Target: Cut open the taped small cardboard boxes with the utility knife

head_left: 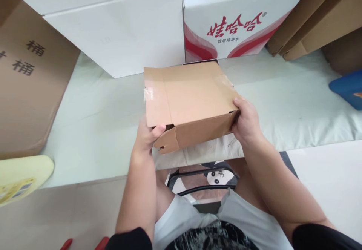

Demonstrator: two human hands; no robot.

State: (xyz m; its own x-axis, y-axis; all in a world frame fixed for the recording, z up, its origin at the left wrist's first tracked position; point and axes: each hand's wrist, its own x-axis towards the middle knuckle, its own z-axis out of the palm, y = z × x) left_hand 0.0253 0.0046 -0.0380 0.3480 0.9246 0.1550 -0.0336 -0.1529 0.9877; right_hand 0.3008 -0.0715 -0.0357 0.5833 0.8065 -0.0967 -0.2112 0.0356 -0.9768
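Note:
A small brown cardboard box (195, 95) is held between my two hands over the pale green cloth. Its lid lies nearly flat, with clear tape at the left edge and a side flap sticking out at the front left corner. My left hand (147, 135) grips that front left corner, thumb on the flap. On the right edge, my right hand (246, 120) has its thumb on top and its fingers closed around the side, partly hidden. A dark-edged flat object (202, 62) shows just behind the box. What is inside the box cannot be seen.
Behind stand a large white box (121, 35) and a white-and-red water carton (234, 27). Brown cartons (31, 72) rise at left and right. A pale yellow container (25, 174) sits front left, a blue object (349, 89) at right. Pale green cloth (90, 129) covers the surface.

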